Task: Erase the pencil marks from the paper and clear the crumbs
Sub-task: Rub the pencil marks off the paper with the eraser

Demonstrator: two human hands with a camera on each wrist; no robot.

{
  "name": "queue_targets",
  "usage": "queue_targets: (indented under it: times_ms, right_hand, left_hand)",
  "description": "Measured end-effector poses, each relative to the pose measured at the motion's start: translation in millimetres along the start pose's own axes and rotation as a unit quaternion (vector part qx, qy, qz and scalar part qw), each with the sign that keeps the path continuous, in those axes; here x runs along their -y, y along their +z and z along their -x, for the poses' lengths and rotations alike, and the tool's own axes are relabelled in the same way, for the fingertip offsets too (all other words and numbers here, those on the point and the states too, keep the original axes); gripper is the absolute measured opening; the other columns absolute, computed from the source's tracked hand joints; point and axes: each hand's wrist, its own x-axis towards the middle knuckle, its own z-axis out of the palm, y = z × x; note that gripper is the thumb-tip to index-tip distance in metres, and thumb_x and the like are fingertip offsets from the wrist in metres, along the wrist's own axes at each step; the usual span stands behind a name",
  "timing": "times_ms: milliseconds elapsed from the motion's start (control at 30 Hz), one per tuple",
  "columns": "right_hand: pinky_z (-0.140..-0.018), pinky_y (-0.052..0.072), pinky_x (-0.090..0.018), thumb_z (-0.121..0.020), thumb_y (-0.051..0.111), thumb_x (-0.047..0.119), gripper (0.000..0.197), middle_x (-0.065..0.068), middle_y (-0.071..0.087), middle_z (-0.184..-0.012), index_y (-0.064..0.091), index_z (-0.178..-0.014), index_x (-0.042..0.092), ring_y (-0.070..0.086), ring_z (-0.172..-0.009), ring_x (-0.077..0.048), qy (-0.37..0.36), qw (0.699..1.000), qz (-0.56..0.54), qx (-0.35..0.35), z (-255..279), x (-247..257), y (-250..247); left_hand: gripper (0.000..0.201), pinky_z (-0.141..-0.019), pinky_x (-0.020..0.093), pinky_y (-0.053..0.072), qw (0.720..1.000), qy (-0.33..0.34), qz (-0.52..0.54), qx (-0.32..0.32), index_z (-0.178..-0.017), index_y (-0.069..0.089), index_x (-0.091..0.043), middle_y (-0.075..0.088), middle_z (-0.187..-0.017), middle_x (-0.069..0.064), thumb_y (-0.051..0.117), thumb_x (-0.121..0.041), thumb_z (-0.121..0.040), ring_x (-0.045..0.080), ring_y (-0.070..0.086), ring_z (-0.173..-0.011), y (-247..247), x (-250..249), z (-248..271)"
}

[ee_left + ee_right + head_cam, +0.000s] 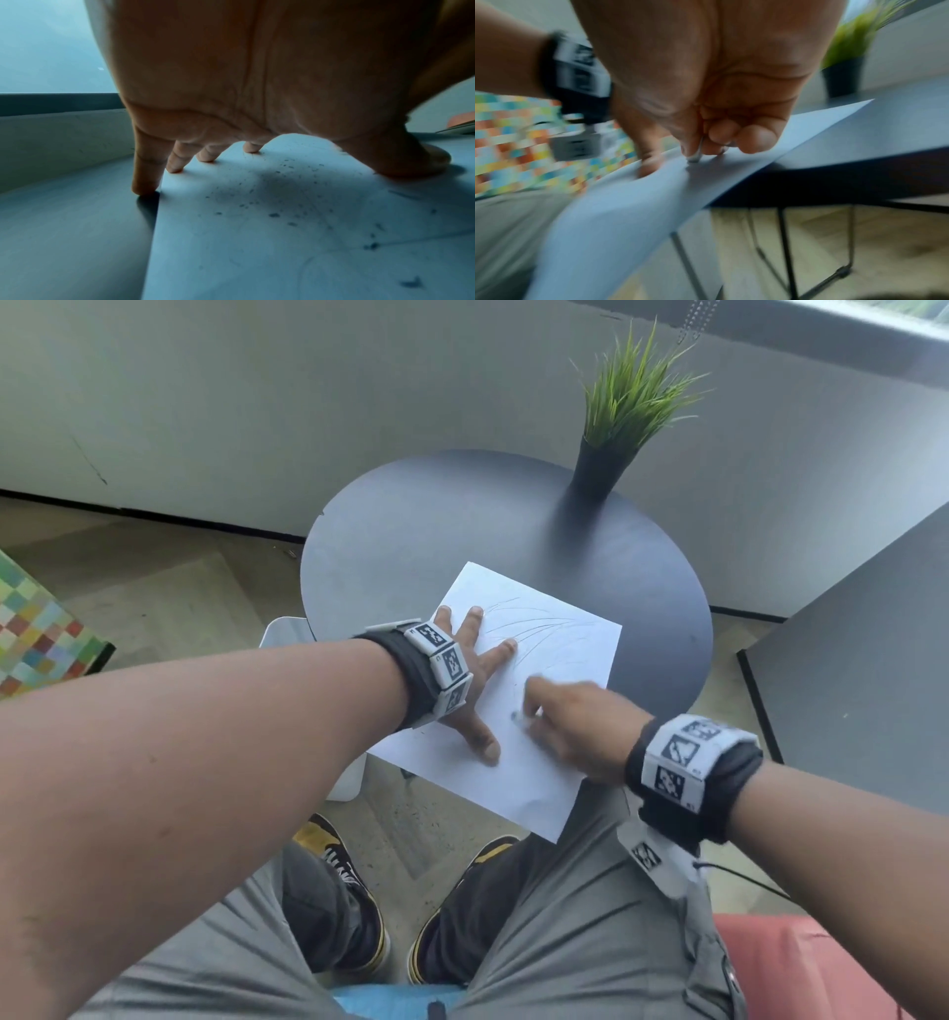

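Head view has the paper (534, 654) lying on the round dark table (411, 526), its near corner hanging off the edge toward the lap. The left hand (470, 680) is flat and spread on the sheet, fingertips (174, 169) pressing down, little finger landing right at the sheet's edge. The right hand (570, 726) is curled up, pinching what looks like a small eraser (694, 157) against the page, blurry though.

Faint curved pencil lines (539, 629) remain further up the sheet, and crumbs (275, 215) are scattered under the left palm, so I'd say the erasing is only partway done.

Tip for this bit: keep that left hand planted close to the rubbing spot, use short strokes heading away from it so nothing buckles, and go easy near the overhanging corner. Sweep crumbs last.
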Motion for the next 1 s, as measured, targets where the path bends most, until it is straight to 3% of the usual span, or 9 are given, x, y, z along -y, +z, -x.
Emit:
queue_targets:
  times_ms: [100, 233, 367, 400, 533, 667, 733, 833, 1000]
  right_hand:
    - [-0.071, 0.049, -0.039, -0.099, 0.037, 0.040, 0.023, -0.008, 0.060, -0.091, 0.040, -0.099, 0.017, 0.055, -0.078, -0.031, 0.059, 0.997, -0.019, -0.054, -6, -6, -4]
    - [-0.071, 0.046, -0.039, -0.099, 0.040, 0.033, 0.018, -0.010, 0.061, -0.096, 0.041, -0.102, 0.015, 0.053, -0.083, -0.031, -0.056, 0.998, -0.007, 0.031, 12, 22, 10]
    - [-0.076, 0.051, -0.040, -0.098, 0.039, 0.043, 0.023, -0.006, 0.060, -0.094, 0.042, -0.099, 0.020, 0.056, -0.083, -0.031, 0.090, 0.994, -0.045, -0.050, -12, -10, -7]
    - [-0.074, 0.050, -0.039, -0.098, 0.038, 0.041, 0.022, -0.005, 0.057, -0.092, 0.040, -0.098, 0.019, 0.055, -0.081, -0.030, 0.089, 0.994, -0.040, -0.049, -11, -7, -5]
    - [-0.068, 0.041, -0.035, -0.099, 0.041, 0.030, 0.015, -0.007, 0.056, -0.094, 0.041, -0.101, 0.016, 0.051, -0.082, -0.030, -0.028, 0.999, -0.016, 0.027, 6, 28, 11]
    - [-0.081, 0.051, -0.042, -0.097, 0.040, 0.039, 0.023, -0.014, 0.059, -0.101, 0.043, -0.103, 0.017, 0.058, -0.087, -0.035, 0.149, 0.985, -0.065, -0.062, -23, -10, -11]
    - [-0.076, 0.048, -0.039, -0.098, 0.037, 0.037, 0.024, -0.011, 0.057, -0.095, 0.039, -0.104, 0.014, 0.055, -0.084, -0.033, 0.135, 0.988, -0.045, -0.062, -22, -5, -8]
    - [-0.068, 0.038, -0.035, -0.100, 0.036, 0.035, 0.022, -0.006, 0.047, -0.088, 0.039, -0.109, 0.015, 0.051, -0.082, -0.031, 0.046, 0.998, -0.022, -0.022, -10, 18, 6]
    - [-0.077, 0.050, -0.040, -0.098, 0.038, 0.039, 0.022, -0.013, 0.058, -0.100, 0.042, -0.105, 0.019, 0.057, -0.085, -0.034, 0.152, 0.984, -0.066, -0.071, -25, -13, -11]
  left_hand:
    - [0.144, -0.110, 0.068, 0.019, 1.000, 0.000, 0.004, 0.003, -0.151, -0.019, -0.043, -0.026, -0.161, 0.011, 0.061, -0.095, -0.043, 0.047, -0.015, -0.147, 1, 1, 0]
    - [0.145, -0.111, 0.068, 0.018, 1.000, -0.001, 0.010, 0.008, -0.151, -0.021, -0.043, -0.029, -0.160, 0.010, 0.061, -0.095, -0.043, 0.046, -0.018, -0.146, 2, 1, 0]
    - [0.144, -0.110, 0.069, 0.018, 1.000, 0.002, 0.014, 0.009, -0.151, -0.020, -0.044, -0.029, -0.160, 0.010, 0.062, -0.095, -0.044, 0.046, -0.017, -0.147, 2, 2, -1]
    - [0.144, -0.110, 0.069, 0.018, 1.000, 0.001, 0.012, 0.010, -0.151, -0.020, -0.044, -0.029, -0.160, 0.009, 0.062, -0.095, -0.044, 0.046, -0.017, -0.147, 2, 2, -1]
    - [0.143, -0.111, 0.068, 0.019, 1.000, 0.013, 0.007, 0.012, -0.152, -0.021, -0.041, -0.031, -0.160, 0.001, 0.061, -0.094, -0.047, 0.048, -0.017, -0.146, 1, 1, 2]
    - [0.141, -0.110, 0.068, 0.022, 1.000, 0.026, 0.003, 0.010, -0.153, -0.019, -0.038, -0.027, -0.161, -0.009, 0.062, -0.092, -0.052, 0.051, -0.012, -0.146, -1, 1, 3]
    - [0.141, -0.111, 0.066, 0.021, 1.000, 0.025, -0.006, 0.009, -0.154, -0.019, -0.037, -0.025, -0.162, -0.007, 0.062, -0.092, -0.052, 0.052, -0.011, -0.145, -1, 1, 3]
    - [0.143, -0.112, 0.065, 0.020, 1.000, 0.024, -0.010, 0.009, -0.153, -0.020, -0.036, -0.025, -0.162, -0.005, 0.062, -0.092, -0.050, 0.054, -0.010, -0.145, -2, -1, 1]
    - [0.143, -0.109, 0.069, 0.021, 1.000, 0.023, -0.005, 0.012, -0.151, -0.021, -0.041, -0.027, -0.161, -0.007, 0.061, -0.094, -0.047, 0.054, -0.010, -0.144, -1, 0, -3]
